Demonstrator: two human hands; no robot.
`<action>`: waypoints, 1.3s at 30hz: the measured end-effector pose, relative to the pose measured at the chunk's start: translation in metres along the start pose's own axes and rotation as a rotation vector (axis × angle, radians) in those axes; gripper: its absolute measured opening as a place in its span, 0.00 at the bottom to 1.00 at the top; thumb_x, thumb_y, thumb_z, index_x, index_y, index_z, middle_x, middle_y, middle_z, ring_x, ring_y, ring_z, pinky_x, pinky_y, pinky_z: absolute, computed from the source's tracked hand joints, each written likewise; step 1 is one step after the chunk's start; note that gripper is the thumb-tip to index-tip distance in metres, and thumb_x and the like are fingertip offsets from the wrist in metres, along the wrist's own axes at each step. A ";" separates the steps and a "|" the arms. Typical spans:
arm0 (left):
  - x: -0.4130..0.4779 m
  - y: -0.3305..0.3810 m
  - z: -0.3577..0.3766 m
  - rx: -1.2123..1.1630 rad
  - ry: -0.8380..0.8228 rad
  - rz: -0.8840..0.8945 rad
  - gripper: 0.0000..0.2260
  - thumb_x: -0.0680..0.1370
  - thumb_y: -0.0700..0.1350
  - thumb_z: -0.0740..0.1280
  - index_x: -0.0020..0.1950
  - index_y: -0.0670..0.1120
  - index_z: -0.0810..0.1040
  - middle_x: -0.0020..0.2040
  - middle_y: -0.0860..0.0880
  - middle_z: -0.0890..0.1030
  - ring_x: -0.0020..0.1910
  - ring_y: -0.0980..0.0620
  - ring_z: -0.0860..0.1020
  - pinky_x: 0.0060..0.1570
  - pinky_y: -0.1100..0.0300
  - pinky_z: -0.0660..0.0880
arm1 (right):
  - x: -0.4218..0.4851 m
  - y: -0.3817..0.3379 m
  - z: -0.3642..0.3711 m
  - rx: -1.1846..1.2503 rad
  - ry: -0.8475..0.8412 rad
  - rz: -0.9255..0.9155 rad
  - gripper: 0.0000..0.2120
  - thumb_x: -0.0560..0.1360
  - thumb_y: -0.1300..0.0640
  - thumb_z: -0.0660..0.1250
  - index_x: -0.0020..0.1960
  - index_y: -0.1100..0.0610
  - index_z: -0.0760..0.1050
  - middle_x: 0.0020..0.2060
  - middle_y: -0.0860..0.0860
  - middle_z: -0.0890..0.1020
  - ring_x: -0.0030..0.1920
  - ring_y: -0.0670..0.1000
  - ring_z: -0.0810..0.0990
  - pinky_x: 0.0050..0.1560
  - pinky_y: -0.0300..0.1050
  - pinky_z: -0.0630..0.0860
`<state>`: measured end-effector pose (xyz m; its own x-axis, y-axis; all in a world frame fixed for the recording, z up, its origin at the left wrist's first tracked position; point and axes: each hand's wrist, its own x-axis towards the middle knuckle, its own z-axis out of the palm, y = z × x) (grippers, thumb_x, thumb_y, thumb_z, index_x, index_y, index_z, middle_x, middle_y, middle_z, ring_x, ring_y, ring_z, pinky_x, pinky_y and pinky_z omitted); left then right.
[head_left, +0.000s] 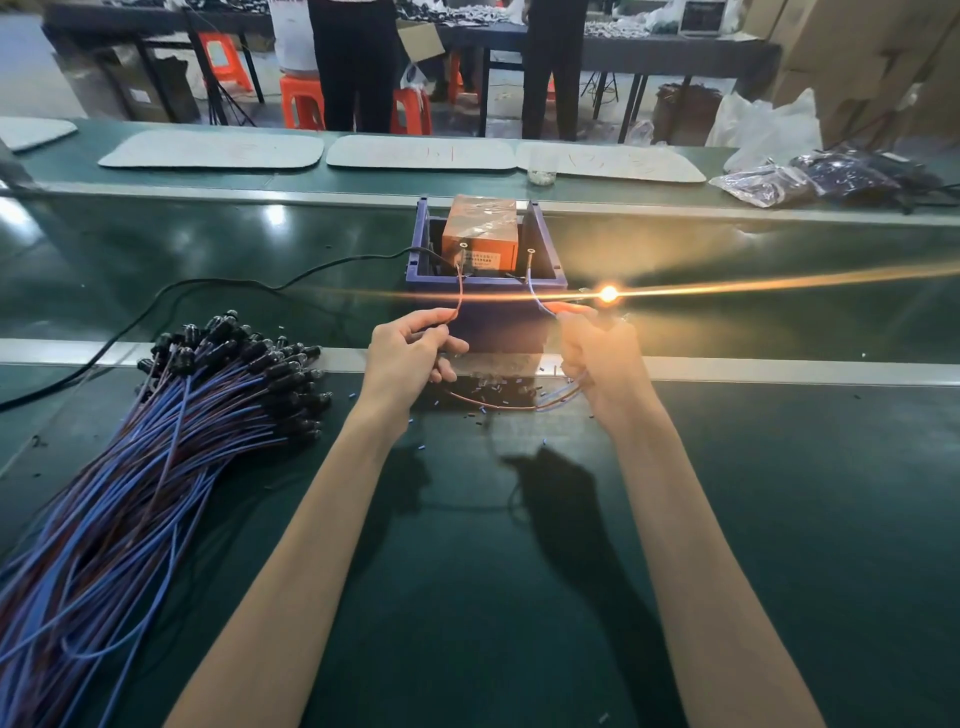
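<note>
Well off to the left of our left hand (410, 353) lies a thick bundle of wired lamps (171, 441), its blue and brown leads fanned toward us and its black heads pointing at the hand; a black cable (208, 291) snakes over the green table (467, 623) beyond the bundle and runs past the hand's far side into the blue bin (485, 285). Our left hand is curled, thumb and forefinger pinching a reddish wire (459, 296); that wire rises from the fingertips to the front of the orange box (480, 228), which sits in the bin just beyond both hands. Between the hands, on their near side, a wire loop (493, 406) sags to the table among small dark scraps (491, 387); it runs from under the left palm to under the right. Our right hand (597, 358) is curled too, fingers closed round the leads and fingertips pinching the lamp (608, 294), which glows bright orange just above them; a blue wire (537, 301) curves from those fingertips up to the box front. Far beyond the right hand and to its right, plastic bags (810, 176) of dark parts rest on the table's far side.
</note>
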<state>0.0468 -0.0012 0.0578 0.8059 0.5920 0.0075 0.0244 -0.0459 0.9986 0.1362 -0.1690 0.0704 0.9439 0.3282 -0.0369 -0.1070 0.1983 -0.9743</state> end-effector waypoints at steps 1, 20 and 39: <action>0.000 0.000 0.000 -0.001 -0.001 0.000 0.11 0.80 0.37 0.62 0.59 0.45 0.79 0.32 0.53 0.84 0.22 0.59 0.74 0.25 0.70 0.70 | 0.000 0.000 0.000 -0.004 -0.001 -0.002 0.11 0.78 0.66 0.60 0.43 0.57 0.78 0.22 0.43 0.63 0.23 0.42 0.60 0.22 0.33 0.59; -0.004 0.032 -0.105 1.241 -0.318 -0.230 0.17 0.67 0.57 0.77 0.53 0.55 0.80 0.49 0.54 0.83 0.53 0.51 0.79 0.59 0.54 0.74 | -0.015 -0.074 -0.093 -0.819 0.253 0.077 0.18 0.79 0.47 0.62 0.41 0.58 0.80 0.31 0.51 0.79 0.22 0.43 0.75 0.30 0.36 0.70; -0.002 0.025 -0.132 1.053 0.110 -0.065 0.05 0.68 0.47 0.78 0.42 0.54 0.86 0.38 0.52 0.80 0.46 0.45 0.79 0.50 0.51 0.77 | -0.017 -0.031 -0.034 -1.565 -0.523 0.264 0.24 0.75 0.51 0.70 0.69 0.52 0.70 0.63 0.49 0.77 0.60 0.51 0.75 0.61 0.44 0.70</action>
<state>-0.0321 0.1022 0.0897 0.7280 0.6854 0.0127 0.6082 -0.6543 0.4494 0.1340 -0.2124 0.0938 0.7184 0.5165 -0.4661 0.4635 -0.8549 -0.2330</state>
